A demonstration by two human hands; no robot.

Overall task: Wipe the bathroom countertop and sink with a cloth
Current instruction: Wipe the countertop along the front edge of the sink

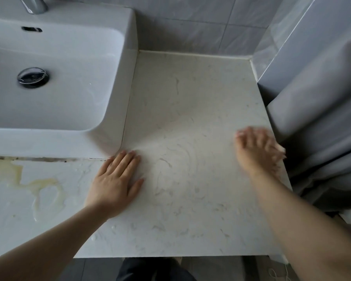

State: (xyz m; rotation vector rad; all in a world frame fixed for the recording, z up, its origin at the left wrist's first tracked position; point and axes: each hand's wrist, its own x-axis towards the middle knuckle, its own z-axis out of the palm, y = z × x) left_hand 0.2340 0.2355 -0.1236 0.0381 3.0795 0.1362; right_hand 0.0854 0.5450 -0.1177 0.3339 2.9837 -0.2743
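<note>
Countertop (190,110): pale, veined stone, with a yellowish smear (14,173) at its left front.
Sink (128,37): white basin, set on the left; drain plug (33,77) in its floor.
Your left hand (116,179): flat on the counter by the sink's front corner, fingers straight, grasping nothing.
Your right hand (259,151): at the counter's right edge, beside a grey curtain (322,118), and blurred, so its grip cannot be told.
Cloth (280,148): perhaps the pale scrap under that hand.

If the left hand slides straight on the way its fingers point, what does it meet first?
Probably the sink, its corner just beyond the left hand; the inner fingers would slide over countertop toward the wall.
</note>
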